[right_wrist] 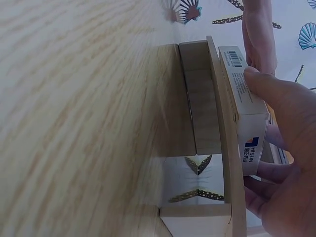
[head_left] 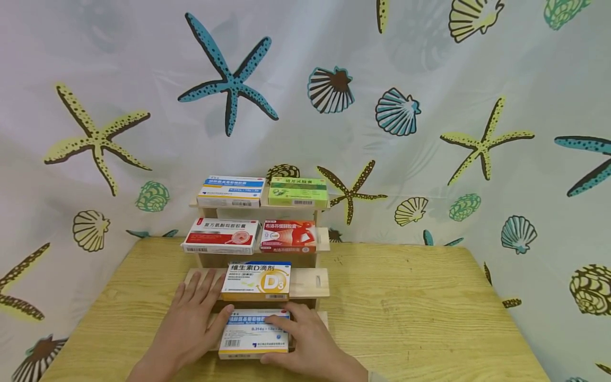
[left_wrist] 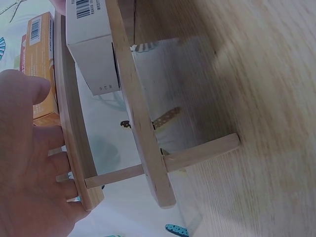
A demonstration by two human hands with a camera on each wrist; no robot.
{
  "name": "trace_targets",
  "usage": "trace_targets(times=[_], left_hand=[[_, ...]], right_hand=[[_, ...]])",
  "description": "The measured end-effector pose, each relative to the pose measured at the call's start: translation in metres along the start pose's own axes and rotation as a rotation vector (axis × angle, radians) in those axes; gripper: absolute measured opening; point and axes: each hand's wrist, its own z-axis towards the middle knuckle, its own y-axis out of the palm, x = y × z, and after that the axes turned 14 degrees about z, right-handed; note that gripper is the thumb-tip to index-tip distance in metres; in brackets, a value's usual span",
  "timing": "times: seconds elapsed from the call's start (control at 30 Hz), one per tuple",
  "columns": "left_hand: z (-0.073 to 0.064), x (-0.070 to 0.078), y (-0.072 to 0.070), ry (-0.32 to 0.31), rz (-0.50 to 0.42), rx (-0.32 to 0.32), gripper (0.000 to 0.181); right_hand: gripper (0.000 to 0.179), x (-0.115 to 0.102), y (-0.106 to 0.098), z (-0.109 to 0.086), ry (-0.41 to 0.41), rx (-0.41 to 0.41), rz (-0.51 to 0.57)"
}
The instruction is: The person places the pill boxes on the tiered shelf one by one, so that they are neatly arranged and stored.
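A white-and-blue medicine box [head_left: 255, 334] lies on the lowest tier of a stepped wooden rack [head_left: 310, 284]. My right hand [head_left: 312, 339] grips it from the right, thumb on the front edge and fingers over its top and side. In the right wrist view, the thumb presses the barcode face of this box [right_wrist: 242, 89]. My left hand [head_left: 186, 321] lies with straight fingers over the left end of the tier above, its thumb reaching the lower box's left edge. Right beside those fingers is a yellow-and-white vitamin D3 box [head_left: 258, 281].
Two boxes, one white-and-red [head_left: 221, 236] and one red [head_left: 288, 236], stand on the tier higher up. On the top tier are a blue-and-white box [head_left: 231, 191] and a green box [head_left: 298, 192]. A wooden table [head_left: 410, 307] carries the rack before a patterned curtain [head_left: 305, 143].
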Motion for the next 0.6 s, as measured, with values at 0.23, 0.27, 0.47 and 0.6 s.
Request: trace_targets(times=[0.23, 0.27, 0.47, 0.6], left_hand=[[0.000, -0.001, 0.000, -0.004, 0.003, -0.006, 0.072], [0.000, -0.001, 0.000, -0.006, 0.005, -0.012, 0.072], [-0.001, -0.006, 0.000, -0.005, -0.021, -0.060, 0.074], [-0.005, -0.013, -0.005, 0.006, -0.106, -0.078, 0.072]], right_hand=[[0.066, -0.003, -0.008, -0.007, 0.086, -0.021, 0.014], [0.065, -0.004, -0.010, -0.009, 0.102, -0.027, 0.018], [0.049, -0.008, -0.031, -0.023, 0.083, -0.006, 0.014], [0.038, -0.010, -0.055, -0.030, 0.010, 0.072, -0.019]])
